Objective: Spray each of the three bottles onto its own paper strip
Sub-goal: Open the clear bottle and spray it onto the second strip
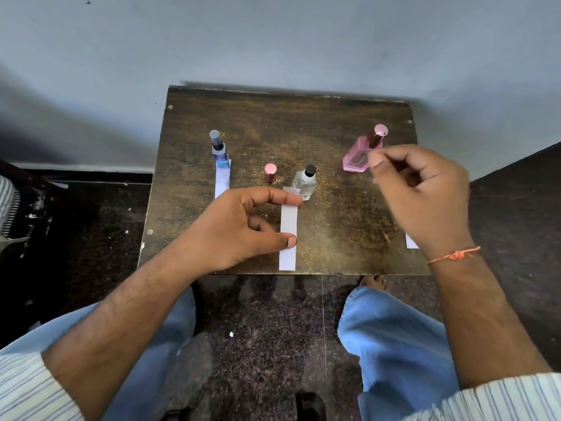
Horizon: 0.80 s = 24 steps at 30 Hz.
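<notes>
Left hand (239,226) on middle paper strip (288,229), worktop (334,123).
Index and thumb press it; right hand (425,192) fingers loosely curled, apparently empty, beside pink bottle (361,153).

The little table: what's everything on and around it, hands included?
Table: one, dark brown, against the grey wall.
Blue bottle: one, grey cap, back left, at the head of a strip.
Clear bottle: one, black cap, centre.
Pink bottle: one, pink cap, back right, tilted.
Loose cap: one, pink, left of the clear bottle.
Paper strips: three, white; left strip, middle strip, right strip mostly hidden.
Left hand: touches the middle strip with forefinger and thumb.
Right hand: curled, raised beside the pink bottle; orange wrist thread.
</notes>
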Motion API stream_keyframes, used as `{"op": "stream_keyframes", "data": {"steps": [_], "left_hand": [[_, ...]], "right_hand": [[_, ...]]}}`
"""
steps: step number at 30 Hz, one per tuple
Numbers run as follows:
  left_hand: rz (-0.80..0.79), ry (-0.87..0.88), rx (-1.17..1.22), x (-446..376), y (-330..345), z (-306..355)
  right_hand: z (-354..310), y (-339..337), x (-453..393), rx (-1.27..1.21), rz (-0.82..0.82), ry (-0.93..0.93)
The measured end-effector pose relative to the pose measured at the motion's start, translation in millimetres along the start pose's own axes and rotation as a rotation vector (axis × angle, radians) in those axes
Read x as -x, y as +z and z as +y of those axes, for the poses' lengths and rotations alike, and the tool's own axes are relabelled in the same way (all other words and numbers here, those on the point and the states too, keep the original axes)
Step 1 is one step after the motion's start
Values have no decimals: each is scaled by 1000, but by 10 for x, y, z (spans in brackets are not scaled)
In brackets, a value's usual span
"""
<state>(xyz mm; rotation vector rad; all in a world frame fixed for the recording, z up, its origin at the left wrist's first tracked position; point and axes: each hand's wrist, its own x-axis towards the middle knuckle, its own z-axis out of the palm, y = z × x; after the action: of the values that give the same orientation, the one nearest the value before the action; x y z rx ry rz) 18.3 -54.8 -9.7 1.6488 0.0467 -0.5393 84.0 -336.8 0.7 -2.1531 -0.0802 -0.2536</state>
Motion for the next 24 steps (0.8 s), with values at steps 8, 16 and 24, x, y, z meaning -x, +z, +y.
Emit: {"op": "stream_keyframes", "data": {"steps": [8, 16, 24], "left_hand": [[40, 4, 27, 17, -74, 3], [21, 6, 20, 20, -78, -5], [-4, 31, 7, -51, -94, -80]], "right_hand": [[-19, 369, 130, -36, -366, 62], [-91, 515, 180, 11, -446, 67], [-121, 458, 168, -107, -537, 177]]}}
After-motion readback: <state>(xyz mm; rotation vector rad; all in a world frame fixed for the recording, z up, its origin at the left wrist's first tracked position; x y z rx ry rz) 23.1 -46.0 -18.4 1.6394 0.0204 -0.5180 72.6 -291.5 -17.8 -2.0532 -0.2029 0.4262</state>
